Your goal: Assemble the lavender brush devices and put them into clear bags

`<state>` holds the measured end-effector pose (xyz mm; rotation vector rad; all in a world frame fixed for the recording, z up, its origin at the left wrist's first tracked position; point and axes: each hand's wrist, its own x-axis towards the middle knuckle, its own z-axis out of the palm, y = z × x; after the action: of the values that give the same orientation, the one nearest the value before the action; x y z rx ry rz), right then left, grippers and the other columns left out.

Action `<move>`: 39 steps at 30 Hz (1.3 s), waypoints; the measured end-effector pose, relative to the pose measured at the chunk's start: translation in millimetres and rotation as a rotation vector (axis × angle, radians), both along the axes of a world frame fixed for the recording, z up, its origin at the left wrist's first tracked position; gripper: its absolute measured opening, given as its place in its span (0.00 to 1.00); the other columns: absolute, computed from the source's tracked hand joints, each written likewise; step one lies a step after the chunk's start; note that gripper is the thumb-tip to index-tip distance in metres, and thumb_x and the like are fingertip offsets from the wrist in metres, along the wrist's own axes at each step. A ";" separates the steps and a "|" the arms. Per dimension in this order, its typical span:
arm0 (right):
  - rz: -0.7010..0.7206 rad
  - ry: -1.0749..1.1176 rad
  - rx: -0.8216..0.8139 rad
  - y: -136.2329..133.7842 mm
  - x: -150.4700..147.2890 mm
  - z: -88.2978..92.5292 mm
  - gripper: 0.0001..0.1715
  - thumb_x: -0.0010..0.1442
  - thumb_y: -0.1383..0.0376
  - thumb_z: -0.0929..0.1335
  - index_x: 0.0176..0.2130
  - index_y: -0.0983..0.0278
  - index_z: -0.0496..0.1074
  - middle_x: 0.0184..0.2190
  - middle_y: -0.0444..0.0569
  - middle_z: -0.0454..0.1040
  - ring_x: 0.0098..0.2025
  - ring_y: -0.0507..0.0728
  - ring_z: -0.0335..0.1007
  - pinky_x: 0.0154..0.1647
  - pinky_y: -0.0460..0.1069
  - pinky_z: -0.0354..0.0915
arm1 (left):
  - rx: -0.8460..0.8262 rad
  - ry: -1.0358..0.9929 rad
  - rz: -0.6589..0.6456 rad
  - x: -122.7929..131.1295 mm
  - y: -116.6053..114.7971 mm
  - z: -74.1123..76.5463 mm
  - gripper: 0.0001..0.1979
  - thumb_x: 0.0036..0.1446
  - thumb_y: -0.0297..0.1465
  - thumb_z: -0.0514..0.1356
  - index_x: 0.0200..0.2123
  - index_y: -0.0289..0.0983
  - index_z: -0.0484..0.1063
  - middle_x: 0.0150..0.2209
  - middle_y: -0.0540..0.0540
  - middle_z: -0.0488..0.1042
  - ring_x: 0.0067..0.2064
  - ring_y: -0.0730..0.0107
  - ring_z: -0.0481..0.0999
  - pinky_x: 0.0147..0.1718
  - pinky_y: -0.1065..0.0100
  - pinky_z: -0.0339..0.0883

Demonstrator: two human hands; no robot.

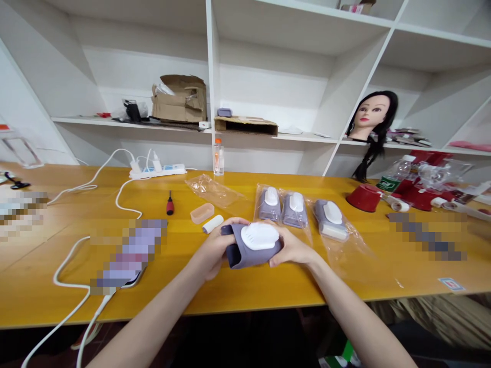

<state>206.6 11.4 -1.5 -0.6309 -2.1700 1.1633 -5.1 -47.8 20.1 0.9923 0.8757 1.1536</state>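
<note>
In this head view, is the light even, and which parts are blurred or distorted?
Head view: even, soft light; the grey device is sharp; the right shelf upright leans from wide-angle distortion; pixelated patches cover parts of the yellow table.

Grey device point(245, 255) — white slotted cap point(260, 236)
Yellow-amber table point(238, 289), red cup point(363, 198) — 3 bagged devices point(295, 210) also grey and white

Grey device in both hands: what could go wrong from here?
The grey device sits between the left hand and the right hand, right beside the bagged units, so a slip might knock them. The loose white cylinder near the left hand could roll if bumped. The white cap might shift under the fingers, if it is a separate piece.
</note>
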 end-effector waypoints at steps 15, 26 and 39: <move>-0.214 -0.127 0.253 -7.8 -5.5 -3.4 0.49 0.34 0.48 0.76 0.53 0.62 0.66 0.47 0.53 0.67 0.53 0.64 0.59 0.57 0.59 0.50 | -0.035 -0.251 -0.037 6.5 22.1 -41.7 0.21 0.38 0.24 0.62 0.41 0.37 0.74 0.43 0.45 0.76 0.47 0.59 0.72 0.44 0.66 0.63; -0.204 -0.085 0.276 -16.3 -10.8 -4.1 0.50 0.33 0.53 0.77 0.54 0.62 0.65 0.46 0.52 0.64 0.48 0.62 0.63 0.53 0.55 0.57 | 0.023 -0.263 -0.066 4.8 13.9 -48.7 0.18 0.41 0.25 0.63 0.41 0.39 0.73 0.48 0.45 0.73 0.49 0.59 0.71 0.43 0.65 0.65; -0.223 -0.101 0.306 -19.2 -10.4 -8.5 0.52 0.32 0.51 0.77 0.55 0.60 0.63 0.47 0.52 0.62 0.49 0.62 0.62 0.53 0.55 0.56 | 0.050 -0.284 -0.109 6.1 10.8 -56.6 0.25 0.43 0.23 0.59 0.48 0.41 0.70 0.48 0.47 0.73 0.51 0.61 0.69 0.48 0.66 0.62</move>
<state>196.2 -7.8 -10.0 -0.7834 -2.2323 0.6795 1.0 -37.0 -36.5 0.8784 0.5621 1.1927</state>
